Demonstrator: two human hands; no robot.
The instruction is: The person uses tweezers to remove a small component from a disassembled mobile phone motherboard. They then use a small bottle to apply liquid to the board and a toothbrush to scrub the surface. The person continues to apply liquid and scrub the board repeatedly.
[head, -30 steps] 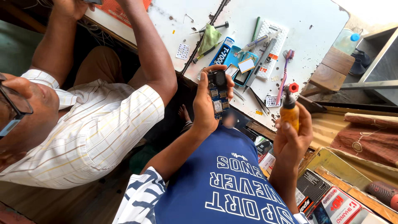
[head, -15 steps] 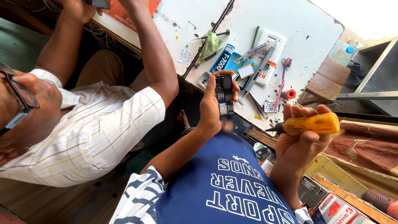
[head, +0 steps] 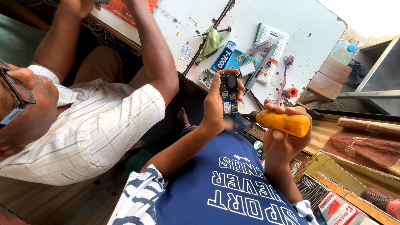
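Observation:
My left hand [head: 214, 109] holds up an opened phone [head: 228, 92] with its circuit board and dark camera part showing, in front of the white worktable [head: 316, 29]. My right hand [head: 282, 146] grips a screwdriver with a yellow handle [head: 284, 122]. The screwdriver lies roughly level, and its dark tip points left toward the lower end of the phone, a short gap away. My blue printed shirt [head: 233, 187] fills the bottom of the view.
Another person in a striped white shirt [head: 96, 129] sits at left, both arms raised to the table edge. On the table lie a green cloth [head: 211, 41], a blue tube [head: 223, 56], a toothbrush [head: 284, 77], tweezers and small parts. A plastic bottle [head: 342, 52], a wooden stool [head: 329, 79] and boxes [head: 333, 204] are at right.
My right hand has turned the screwdriver from upright to level, with its tip now pointing at the phone. My left hand has kept the phone up, shifting it slightly.

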